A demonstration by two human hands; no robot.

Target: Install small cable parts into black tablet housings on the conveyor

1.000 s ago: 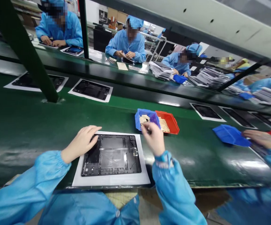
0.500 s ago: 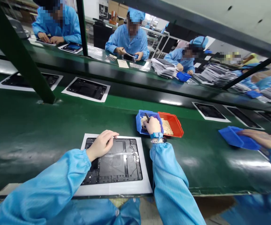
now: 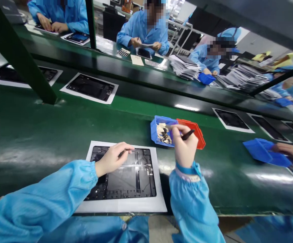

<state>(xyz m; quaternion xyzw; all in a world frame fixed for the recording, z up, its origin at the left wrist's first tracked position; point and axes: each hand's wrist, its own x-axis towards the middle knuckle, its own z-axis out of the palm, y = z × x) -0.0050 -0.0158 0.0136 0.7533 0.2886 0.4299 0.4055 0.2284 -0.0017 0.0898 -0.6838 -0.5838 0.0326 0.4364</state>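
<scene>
A black tablet housing lies on a white sheet at the bench's front edge. My left hand is over its upper part, fingers stretched out and loosely bent, apparently holding nothing. My right hand is closed on slim, dark tweezers, held like a pen. Their tip points left, over the right side of a blue bin. Small dark parts and pale pieces lie inside that bin. Whether the tip grips a part is too small to tell. Behind my right hand stands a red bin, partly hidden.
More housings on white sheets lie along the far side, one left and another right. A green post rises at left. At right, a co-worker's hand is at another blue bin. Several co-workers sit opposite.
My right hand has come up out of the blue bin and moved right, tweezers still in it. My left hand has shifted slightly right over the housing. The view has tilted down a little.
</scene>
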